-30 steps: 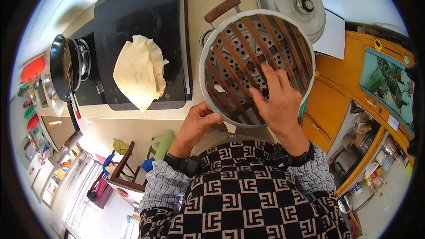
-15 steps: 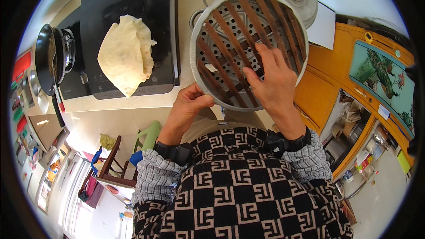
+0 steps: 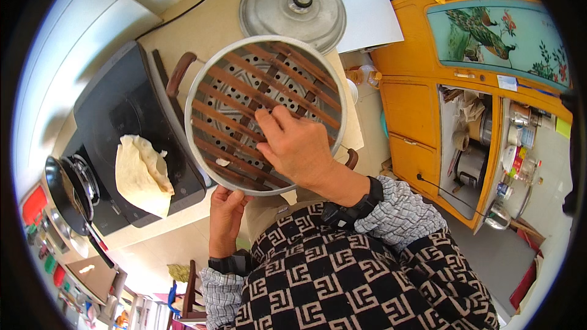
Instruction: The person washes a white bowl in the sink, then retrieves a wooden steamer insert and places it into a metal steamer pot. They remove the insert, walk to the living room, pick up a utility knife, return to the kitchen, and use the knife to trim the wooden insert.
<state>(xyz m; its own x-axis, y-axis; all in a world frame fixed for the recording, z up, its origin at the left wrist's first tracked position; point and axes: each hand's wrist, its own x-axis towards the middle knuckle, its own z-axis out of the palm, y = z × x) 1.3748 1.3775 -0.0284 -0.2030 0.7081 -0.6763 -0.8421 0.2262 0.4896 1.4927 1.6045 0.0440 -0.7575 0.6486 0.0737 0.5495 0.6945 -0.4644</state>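
Note:
A round metal steamer pot (image 3: 342,113) with brown side handles stands on the counter in front of me. Inside it, a rack of brown wooden slats (image 3: 226,102) lies over a metal plate full of holes. My right hand (image 3: 296,150) reaches in over the rim, thumb and bent fingers gripping around a slat near the rack's middle; some fingertips are hidden. My left hand (image 3: 226,211) pinches the pot's near-left rim from outside. A small white scrap (image 3: 222,162) sits on the slats near that rim.
Left of the pot, folded pale dough (image 3: 143,174) lies on a black cooktop (image 3: 113,101). Behind the pot rests a metal lid (image 3: 275,9) beside a white board (image 3: 367,21). A black frying pan (image 3: 64,192) stands far left; a yellow cabinet (image 3: 406,110) is at right.
My view has turned toward the right, so the pot and cooktop appear further left and the lid is in full sight. Both hands stay at the pot, the right still on the slats.

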